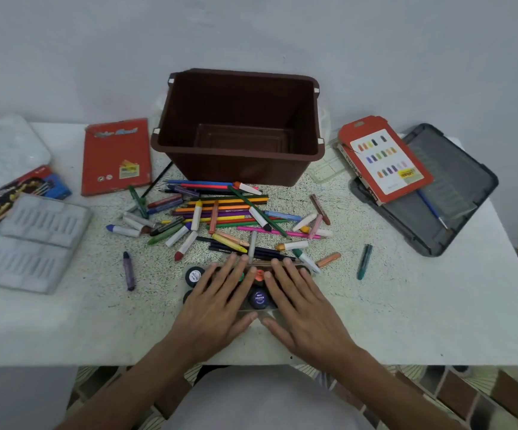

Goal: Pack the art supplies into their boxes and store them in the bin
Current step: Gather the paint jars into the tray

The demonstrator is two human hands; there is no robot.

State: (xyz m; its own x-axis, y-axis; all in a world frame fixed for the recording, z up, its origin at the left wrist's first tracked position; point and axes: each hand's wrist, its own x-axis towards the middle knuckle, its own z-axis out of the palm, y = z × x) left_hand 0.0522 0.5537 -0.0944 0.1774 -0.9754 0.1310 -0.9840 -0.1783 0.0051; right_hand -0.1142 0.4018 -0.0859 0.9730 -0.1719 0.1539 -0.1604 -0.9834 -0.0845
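A brown bin (239, 169) stands open and empty at the back centre of the table. In front of it lies a heap of crayons and coloured pencils (220, 217). Near the front, a clear tray of poster paint jars (258, 298) sits under both hands. My left hand (220, 301) lies flat with straight fingers across the tray's left half. On the right half, my right hand (298, 301) lies flat in the same way. A red box (115, 156) lies left of the bin, and a red crayon box (385, 159) lies to its right.
A grey lid (437, 193) with a blue paintbrush (431, 209) lies under the crayon box at the right. At the left are a clear moulded insert (31, 243), a printed box (0, 197) and a white palette (6, 147). Stray crayons (129, 271) lie around the heap.
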